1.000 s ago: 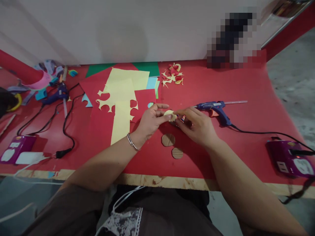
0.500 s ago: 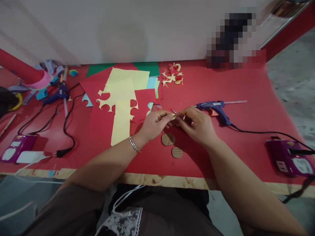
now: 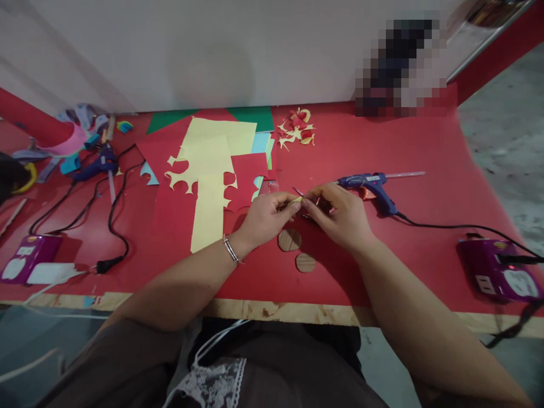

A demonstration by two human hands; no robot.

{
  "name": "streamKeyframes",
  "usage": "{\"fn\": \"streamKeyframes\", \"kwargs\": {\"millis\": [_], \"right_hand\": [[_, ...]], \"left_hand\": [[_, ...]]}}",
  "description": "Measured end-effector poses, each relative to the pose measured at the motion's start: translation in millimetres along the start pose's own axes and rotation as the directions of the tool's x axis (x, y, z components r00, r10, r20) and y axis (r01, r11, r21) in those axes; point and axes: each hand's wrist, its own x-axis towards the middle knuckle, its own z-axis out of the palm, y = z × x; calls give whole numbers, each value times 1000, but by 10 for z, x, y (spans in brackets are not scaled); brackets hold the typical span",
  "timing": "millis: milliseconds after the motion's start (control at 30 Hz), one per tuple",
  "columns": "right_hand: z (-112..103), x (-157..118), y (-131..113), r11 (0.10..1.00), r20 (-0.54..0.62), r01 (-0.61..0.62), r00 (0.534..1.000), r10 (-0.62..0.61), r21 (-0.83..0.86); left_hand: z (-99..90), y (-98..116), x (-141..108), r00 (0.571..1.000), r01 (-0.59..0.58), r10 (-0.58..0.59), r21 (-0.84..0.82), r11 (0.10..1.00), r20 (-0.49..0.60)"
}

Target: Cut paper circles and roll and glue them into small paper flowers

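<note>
Between the fingertips of my left hand and my right hand is a small piece of yellow paper, mostly covered by the fingers. Both hands are closed in a pinch on it, their fingertips meeting above the red table. Just behind them a thin pointed metal tip sticks out; the rest of that tool is hidden. Two brown wood-grained discs lie below my hands, a larger disc and a smaller disc. To the right of my right hand rests a blue glue gun with a clear glue stick.
Yellow paper with scalloped cut-outs lies over red sheets on the left. Paper scraps are heaped at the back. Purple power boxes with cords stand at both sides. Another glue gun lies far left.
My fingers have shifted slightly around the yellow paper, and less of it shows now. The view has moved a little; the things on the table stay put.
</note>
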Motion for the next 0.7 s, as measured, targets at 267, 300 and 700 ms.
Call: {"fn": "streamKeyframes", "kwargs": {"millis": [267,300,700], "right_hand": [[3,-7,7,999,0,-38,999,38,17],[2,-6,5,999,2,-32,999,32,19],[-21,1,-12,994,47,-98,994,95,52]], "left_hand": [[-6,-1,16,999,-1,3,-59,998,36],[-7,-6,20,999,5,-2,-70,998,44],[-11,-54,-1,1000,15,-15,-49,999,-4]]}}
